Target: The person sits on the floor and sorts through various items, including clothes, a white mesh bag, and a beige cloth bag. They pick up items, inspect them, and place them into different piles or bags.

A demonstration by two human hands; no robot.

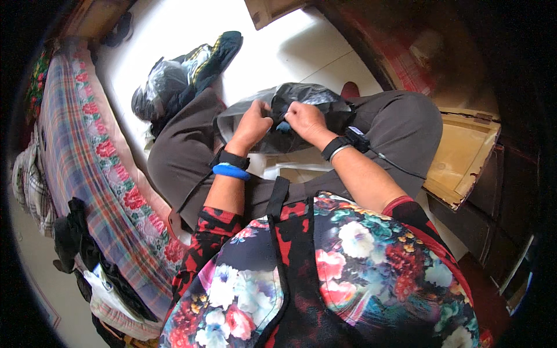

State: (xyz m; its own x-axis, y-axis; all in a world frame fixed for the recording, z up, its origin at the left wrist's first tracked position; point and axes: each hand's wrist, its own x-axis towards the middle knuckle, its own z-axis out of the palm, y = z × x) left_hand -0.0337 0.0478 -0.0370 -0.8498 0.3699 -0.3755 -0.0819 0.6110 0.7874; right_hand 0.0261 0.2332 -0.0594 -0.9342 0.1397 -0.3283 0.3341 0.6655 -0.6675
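Between my knees is a dark plastic bag [313,93], its film glossy and creased. My left hand [254,124] pinches the bag's gathered edge near the middle. Just to the right, my right hand [304,119] is closed on the same gathered plastic, close to the left fingers. A small bit of blue [283,127] shows below the fingers; what it is, I cannot tell. A blue band [231,171] and a black strap are on my left wrist. My right wrist carries a black strap with a small cabled device [357,137].
At the upper left, dark clothing [226,50] and a filled plastic bag [167,82] lie on the pale tiled floor [278,56]. A bed with a plaid cover [69,130] runs along the left. An opened wooden cabinet door [457,156] stands right of my knee.
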